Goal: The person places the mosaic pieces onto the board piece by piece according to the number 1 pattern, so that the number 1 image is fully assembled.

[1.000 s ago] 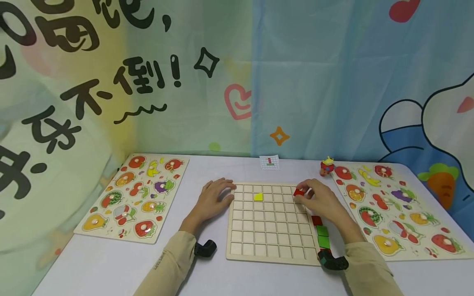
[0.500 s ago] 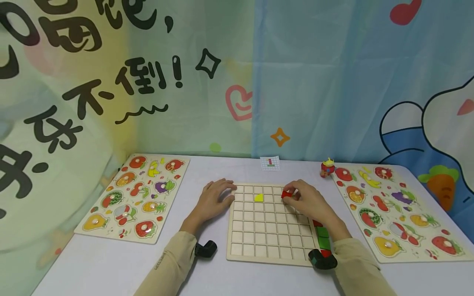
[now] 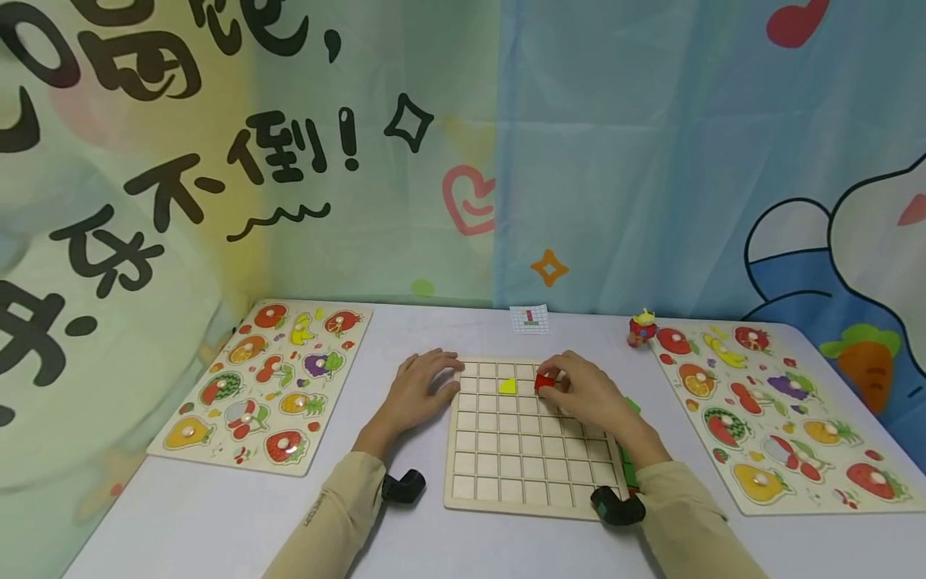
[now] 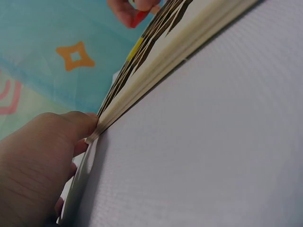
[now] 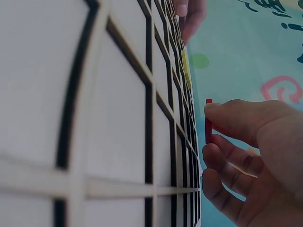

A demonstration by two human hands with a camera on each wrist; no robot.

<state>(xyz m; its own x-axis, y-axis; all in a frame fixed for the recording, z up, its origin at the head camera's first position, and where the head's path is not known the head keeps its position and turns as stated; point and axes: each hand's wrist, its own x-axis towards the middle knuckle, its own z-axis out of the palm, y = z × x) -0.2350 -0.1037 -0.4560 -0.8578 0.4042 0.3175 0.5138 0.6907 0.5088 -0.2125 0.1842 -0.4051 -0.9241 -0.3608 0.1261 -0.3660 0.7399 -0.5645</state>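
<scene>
A wooden grid board [image 3: 506,466] lies on the table in the head view, with one yellow tile [image 3: 508,387] in an upper cell. My right hand [image 3: 589,394] is over the board's upper right part and pinches a small red tile [image 3: 544,383] between thumb and fingers. In the right wrist view the thin red tile [image 5: 208,120] stands edge-on, just off the grid. My left hand [image 3: 415,394] rests beside the board's upper left corner. Its thumb touches the board's edge in the left wrist view, while the other fingers are partly hidden.
Green tiles [image 3: 628,466] lie along the board's right edge, partly hidden by the right arm. Fruit puzzle boards stand on the left [image 3: 260,386] and right [image 3: 781,418]. A small pattern card [image 3: 530,319] and a toy figure [image 3: 641,328] sit at the back.
My right hand has moved left across the board's upper part with the red tile. The left hand stays at the upper left corner.
</scene>
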